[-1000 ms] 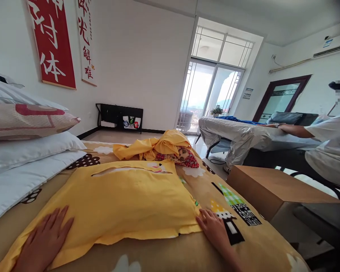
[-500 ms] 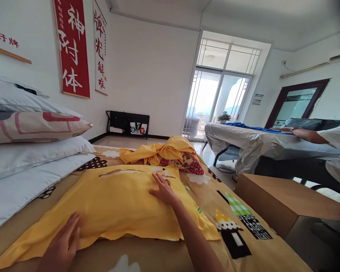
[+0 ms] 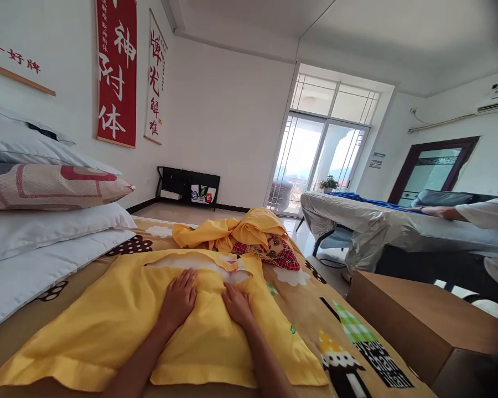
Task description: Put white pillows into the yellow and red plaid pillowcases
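A yellow pillowcase with a pillow inside (image 3: 120,309) lies flat on the bed (image 3: 311,315). Along its far side a slit gapes, and white pillow (image 3: 203,262) shows through it. My left hand (image 3: 179,296) rests on the yellow cloth just below this slit, fingers stretched out and together. To its right, my right hand (image 3: 236,304) presses on the cloth near the slit's right end, fingers extended. Beyond the pillowcase sits a bunched yellow cloth (image 3: 257,224), with a red checked fabric piece with a cartoon face (image 3: 288,254) beside it.
Stacked pillows (image 3: 58,221) stand at the left. Right of the bed is a brown cardboard box (image 3: 423,309). Farther right a person's arm (image 3: 444,213) reaches over a plastic-covered table (image 3: 357,215) with blue cloth. A low black shelf (image 3: 186,185) stands by the far wall.
My left hand has moved from the near left edge up to the slit. My right hand has shifted down slightly. The slit gapes wider, and the near edge lies flatter.
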